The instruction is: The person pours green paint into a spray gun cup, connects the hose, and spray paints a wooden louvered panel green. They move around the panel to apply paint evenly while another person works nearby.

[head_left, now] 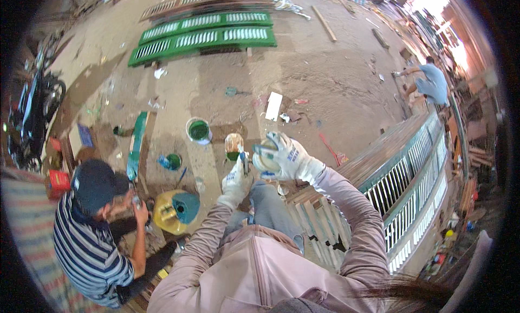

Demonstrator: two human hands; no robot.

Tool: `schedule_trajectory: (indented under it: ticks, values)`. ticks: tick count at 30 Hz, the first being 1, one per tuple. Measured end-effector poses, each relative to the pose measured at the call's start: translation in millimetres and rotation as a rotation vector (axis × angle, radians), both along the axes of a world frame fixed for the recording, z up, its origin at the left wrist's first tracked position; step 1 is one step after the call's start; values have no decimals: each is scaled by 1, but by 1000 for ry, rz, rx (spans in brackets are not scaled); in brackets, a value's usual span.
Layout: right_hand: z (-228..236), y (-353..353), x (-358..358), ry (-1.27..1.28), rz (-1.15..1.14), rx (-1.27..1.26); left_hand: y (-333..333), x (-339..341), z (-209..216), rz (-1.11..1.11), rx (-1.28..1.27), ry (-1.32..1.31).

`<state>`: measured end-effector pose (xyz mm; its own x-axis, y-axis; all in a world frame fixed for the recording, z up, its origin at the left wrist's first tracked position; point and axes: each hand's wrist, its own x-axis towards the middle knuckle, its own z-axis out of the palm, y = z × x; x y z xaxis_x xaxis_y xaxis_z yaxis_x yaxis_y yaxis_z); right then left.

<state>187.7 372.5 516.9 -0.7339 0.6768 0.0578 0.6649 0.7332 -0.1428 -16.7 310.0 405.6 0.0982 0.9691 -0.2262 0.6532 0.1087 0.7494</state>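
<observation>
My left hand [234,184], in a white glove with blue print, is closed at the near edge of an oval, cut-open container [234,142] with dark green paint in its near end. A small dark piece shows at its fingertips; I cannot make out what it is or whether the hand also grips the container. My right hand [291,155], gloved too, is wrapped round a pale, round jar [265,160] smeared with blue-green, just right of the container. Beyond them, a white bucket [199,131] of green paint stands on the ground.
Green louvred shutters [203,39] lie at the far side. More shutters [406,188] are stacked at right. A co-worker in a striped shirt [89,248] sits at left, beside a yellow container [172,211]. Another person [430,82] crouches far right. A white rectangular piece [274,106] lies ahead.
</observation>
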Motion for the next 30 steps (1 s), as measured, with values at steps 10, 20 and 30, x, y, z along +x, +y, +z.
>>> schedule_trajectory:
  ticks: [10,20,30]
  values:
    - [-18,38,112,172,-139,33,87,98,-16,-66,-202,-351]
    - [-29,57,192,203,-1069,-153,198,220,-19,-381,22,-341]
    - [-5,66,317,274,-171,166,299,325,-10,-1029,-578,-554]
